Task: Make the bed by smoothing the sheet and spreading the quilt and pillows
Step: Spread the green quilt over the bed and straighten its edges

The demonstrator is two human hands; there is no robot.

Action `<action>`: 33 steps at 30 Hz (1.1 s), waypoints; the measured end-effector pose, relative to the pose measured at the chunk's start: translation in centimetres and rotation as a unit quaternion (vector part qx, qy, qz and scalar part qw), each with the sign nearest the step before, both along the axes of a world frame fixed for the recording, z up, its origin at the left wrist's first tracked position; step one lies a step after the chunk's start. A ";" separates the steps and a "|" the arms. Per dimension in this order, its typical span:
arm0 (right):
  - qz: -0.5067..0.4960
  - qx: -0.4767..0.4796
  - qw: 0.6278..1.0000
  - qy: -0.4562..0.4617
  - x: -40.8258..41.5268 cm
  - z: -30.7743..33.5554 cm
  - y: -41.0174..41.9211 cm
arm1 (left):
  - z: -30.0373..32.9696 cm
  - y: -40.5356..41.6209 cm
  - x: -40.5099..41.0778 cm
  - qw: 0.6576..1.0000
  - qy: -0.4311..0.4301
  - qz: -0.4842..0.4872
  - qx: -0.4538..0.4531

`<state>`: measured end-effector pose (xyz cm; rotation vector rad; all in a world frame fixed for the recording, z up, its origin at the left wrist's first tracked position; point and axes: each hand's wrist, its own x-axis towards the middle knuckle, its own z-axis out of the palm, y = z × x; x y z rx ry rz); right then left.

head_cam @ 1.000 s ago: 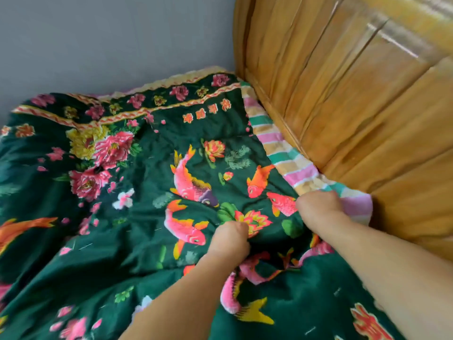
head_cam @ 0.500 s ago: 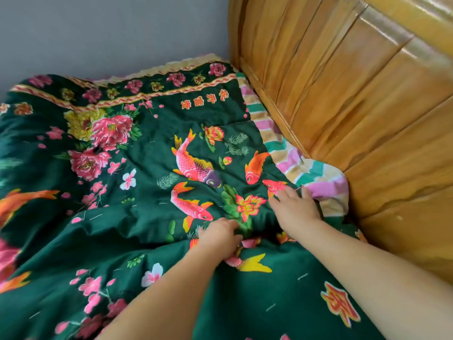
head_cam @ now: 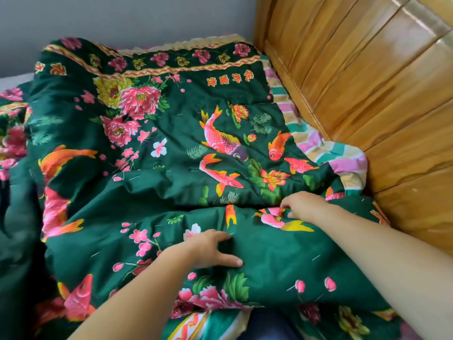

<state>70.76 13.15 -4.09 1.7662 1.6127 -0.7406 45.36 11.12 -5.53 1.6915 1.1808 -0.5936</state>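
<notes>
Both hands have drawn back from the headboard edge of the bed since half a second ago, and the quilt's fold has come with them. Now the left hand (head_cam: 210, 249) lies on the quilt (head_cam: 152, 192) with fingers spread fairly wide and thumb out, pressing the cloth, while the right hand (head_cam: 305, 207) curls its fingers into the fold, pinching fabric near the headboard (head_cam: 367, 94).

What matters next, I judge, is the ridge of bunched quilt running crosswise between the hands, from the wall side towards the headboard. It lies just ahead of the left hand, and the right hand is already on it, so the right is nearer.

Dark green, the quilt is printed with pink fish and peonies, rumpled, covering most of the bed; the striped sheet (head_cam: 343, 163) shows along the headboard edge.
</notes>
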 end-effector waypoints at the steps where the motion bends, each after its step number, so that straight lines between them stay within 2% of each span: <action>1: -0.007 -0.010 1.000 -0.002 -0.2 0.0 -0.5 | -0.2 -0.5 -0.5 1.000 -0.022 -0.008 -0.007; 4: -0.031 -0.021 0.999 -0.016 -1.1 -0.1 -1.7 | -0.4 -1.0 -1.7 0.997 -0.076 -0.005 -0.027; 9: -0.092 -0.002 0.996 0.007 -2.8 0.5 -2.8 | -0.1 1.1 -2.3 0.998 -0.057 -0.027 -0.008; 13: -0.155 -0.007 0.984 0.091 -3.8 2.4 -3.5 | 0.5 3.6 -0.5 0.993 -0.043 -0.105 0.044; 16: -0.156 -0.022 0.978 0.137 -4.4 4.6 -4.0 | 1.1 3.7 2.4 0.987 -0.053 -0.152 0.019; 20: -0.072 -0.067 0.991 0.087 -2.5 6.7 -5.8 | 2.7 1.1 8.2 0.979 -0.082 -0.186 -0.027; 25: 0.074 -0.123 0.990 0.006 3.2 6.9 -9.1 | 3.5 -2.4 12.3 0.971 0.003 -0.239 0.011; 28: 0.124 -0.039 0.992 0.000 4.9 6.4 -10.2 | 4.1 -3.9 13.1 0.976 0.043 -0.209 0.043; 30: 0.119 0.022 0.992 0.017 5.4 6.1 -10.8 | 4.4 -5.4 13.4 0.983 0.052 -0.167 0.063; 33: 0.110 0.038 0.993 0.036 5.9 6.4 -10.9 | 5.7 -7.8 13.7 0.991 0.059 -0.092 0.073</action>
